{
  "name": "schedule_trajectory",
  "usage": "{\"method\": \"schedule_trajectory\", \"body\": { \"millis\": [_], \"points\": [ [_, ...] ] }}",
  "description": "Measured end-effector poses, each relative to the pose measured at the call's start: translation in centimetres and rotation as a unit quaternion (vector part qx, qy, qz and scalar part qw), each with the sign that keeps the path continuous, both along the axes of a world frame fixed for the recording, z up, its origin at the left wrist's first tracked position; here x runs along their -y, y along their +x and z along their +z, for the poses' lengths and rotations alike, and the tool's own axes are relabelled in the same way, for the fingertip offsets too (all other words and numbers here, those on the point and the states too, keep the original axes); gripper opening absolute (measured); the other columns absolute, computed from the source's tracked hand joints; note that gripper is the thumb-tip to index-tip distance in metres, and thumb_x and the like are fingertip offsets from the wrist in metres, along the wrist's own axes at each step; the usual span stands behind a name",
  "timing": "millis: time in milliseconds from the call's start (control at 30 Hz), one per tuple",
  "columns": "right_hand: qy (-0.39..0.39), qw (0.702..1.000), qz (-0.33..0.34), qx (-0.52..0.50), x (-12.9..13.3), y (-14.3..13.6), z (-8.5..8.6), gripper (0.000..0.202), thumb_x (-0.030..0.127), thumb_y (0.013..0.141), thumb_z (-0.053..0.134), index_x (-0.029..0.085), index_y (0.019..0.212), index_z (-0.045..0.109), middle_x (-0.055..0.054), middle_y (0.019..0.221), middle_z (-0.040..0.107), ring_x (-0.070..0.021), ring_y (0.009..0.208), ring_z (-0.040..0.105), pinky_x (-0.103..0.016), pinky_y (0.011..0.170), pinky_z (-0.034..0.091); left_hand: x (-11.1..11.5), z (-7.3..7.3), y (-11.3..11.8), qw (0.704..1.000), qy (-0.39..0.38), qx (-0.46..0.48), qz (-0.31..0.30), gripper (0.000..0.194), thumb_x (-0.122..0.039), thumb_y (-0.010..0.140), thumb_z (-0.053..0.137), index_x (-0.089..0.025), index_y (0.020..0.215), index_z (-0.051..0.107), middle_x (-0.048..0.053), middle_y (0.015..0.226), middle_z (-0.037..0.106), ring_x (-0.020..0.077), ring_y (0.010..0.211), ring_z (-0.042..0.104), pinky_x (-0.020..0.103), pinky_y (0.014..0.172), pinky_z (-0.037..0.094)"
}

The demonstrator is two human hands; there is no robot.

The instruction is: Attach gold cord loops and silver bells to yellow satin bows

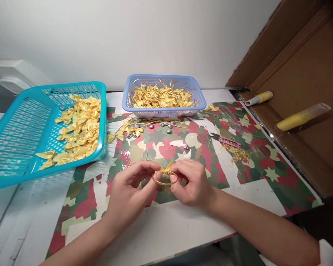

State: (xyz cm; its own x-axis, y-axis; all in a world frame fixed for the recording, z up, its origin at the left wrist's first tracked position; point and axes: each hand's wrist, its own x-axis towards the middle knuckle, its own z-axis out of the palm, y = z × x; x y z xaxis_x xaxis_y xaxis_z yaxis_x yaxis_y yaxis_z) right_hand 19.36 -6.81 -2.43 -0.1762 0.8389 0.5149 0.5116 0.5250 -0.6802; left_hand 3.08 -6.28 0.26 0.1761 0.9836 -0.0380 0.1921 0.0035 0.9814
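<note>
Low over the middle of the table, both hands pinch one yellow ribbon bow (168, 167) with a loop of gold cord (165, 183) hanging toward me. My left hand (137, 184) is closed on the bow's left side, thumb against the cord. From the other side my right hand (190, 181) grips the bow, its thumb also by the loop. The fingers hide the knot. Just beyond lie a silver bell (186, 147) and a thin loose cord (156, 155).
A turquoise basket (102, 122) of yellow bows stands left. At the back, a lilac basket (163, 109) holds bows with gold loops. Between are gold cords (155, 120) and silver bells (162, 125). Pink thread snips (228, 141) and gold clippings (240, 155) lie right, near a cardboard wall (296, 62).
</note>
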Motion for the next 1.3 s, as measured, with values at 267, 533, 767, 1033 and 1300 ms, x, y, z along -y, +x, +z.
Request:
{"method": "schedule_trajectory", "body": {
  "millis": [267, 533, 767, 1033, 1300],
  "points": [
    [-0.025, 1.000, 0.003, -0.013, 0.0, 0.4, 0.4, 0.021, 0.021, 0.080, 0.037, 0.021, 0.059, 0.038, 0.005, 0.049, 0.037, -0.0095, 0.045, 0.032, -0.025, 0.047, 0.029, -0.4, -0.5, -0.5, 0.996, -0.071, 0.054, 0.009, 0.013, -0.031, 0.079, 0.065, -0.019, 0.077, 0.068, 0.000, 0.057, 0.062, 0.0130, 0.052, 0.059, 0.025, 0.051, 0.052],
    [-0.048, 0.998, 0.000, -0.027, 0.0, 0.4, 0.5, 0.021, 0.023, 0.080, 0.041, 0.020, 0.059, 0.040, 0.004, 0.050, 0.039, -0.0091, 0.046, 0.035, -0.024, 0.047, 0.029, -0.9, -0.8, -0.5, 0.983, -0.147, 0.103, 0.030, 0.019, -0.035, 0.073, 0.071, -0.017, 0.074, 0.068, 0.000, 0.056, 0.060, 0.0120, 0.050, 0.056, 0.024, 0.049, 0.050],
    [-0.080, 0.996, 0.014, -0.019, 0.1, 0.1, 0.0, 0.026, 0.024, 0.084, 0.043, 0.020, 0.059, 0.039, 0.005, 0.050, 0.040, -0.0085, 0.046, 0.036, -0.024, 0.049, 0.030, -1.4, -0.2, -0.3, 0.936, -0.292, 0.197, 0.026, 0.024, -0.033, 0.065, 0.079, -0.014, 0.068, 0.066, -0.001, 0.056, 0.059, 0.0063, 0.046, 0.052, 0.015, 0.042, 0.041],
    [-0.067, 0.994, -0.062, 0.052, -1.8, 2.9, 1.4, 0.021, 0.026, 0.085, 0.047, 0.019, 0.064, 0.049, 0.002, 0.057, 0.050, -0.0102, 0.051, 0.044, -0.024, 0.053, 0.034, -1.3, 0.0, -0.4, 0.908, -0.344, 0.237, 0.028, 0.015, -0.023, 0.070, 0.072, -0.016, 0.082, 0.065, -0.003, 0.062, 0.057, 0.0042, 0.047, 0.051, 0.013, 0.041, 0.041],
    [-0.285, 0.860, -0.281, 0.318, -5.2, 14.9, 3.1, 0.031, 0.045, 0.068, 0.066, 0.020, 0.086, 0.062, -0.009, 0.100, 0.064, -0.0270, 0.089, 0.059, -0.033, 0.067, 0.042, -1.5, -0.1, -0.2, 0.892, -0.349, 0.279, 0.067, 0.013, -0.014, 0.070, 0.068, -0.018, 0.076, 0.058, -0.006, 0.066, 0.053, 0.0042, 0.048, 0.051, 0.013, 0.040, 0.044]
  ]
}}
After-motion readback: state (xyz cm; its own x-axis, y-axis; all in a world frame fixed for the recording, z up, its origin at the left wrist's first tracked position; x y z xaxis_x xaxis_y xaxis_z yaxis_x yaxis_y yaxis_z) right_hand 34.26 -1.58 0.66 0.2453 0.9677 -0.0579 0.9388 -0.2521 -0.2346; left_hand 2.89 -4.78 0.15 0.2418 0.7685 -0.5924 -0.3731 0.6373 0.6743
